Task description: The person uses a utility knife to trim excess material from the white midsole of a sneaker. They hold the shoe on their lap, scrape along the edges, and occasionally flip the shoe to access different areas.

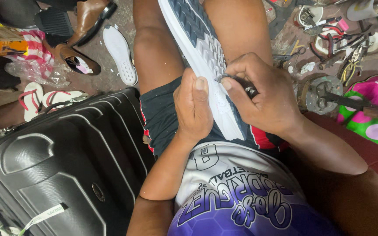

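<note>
A sports shoe lies sole-up along my lap; its grey and white zigzag sole point(197, 39) points away from me. My left hand point(192, 107) clasps the heel end of the sole, thumb on top. My right hand point(265, 94) grips a short dark-handled tool point(241, 83), its tip pressed against the white sole edge next to my left thumb. The tool's point is mostly hidden by my fingers.
A black hard-shell suitcase point(62, 161) stands at my left. On the floor beyond lie a white sole point(120, 54), brown shoes point(82, 37) and striped flip-flops point(44, 98). Pliers, cups and metal tools point(333, 35) are scattered at the right, beside a pink and green bag point(370, 113).
</note>
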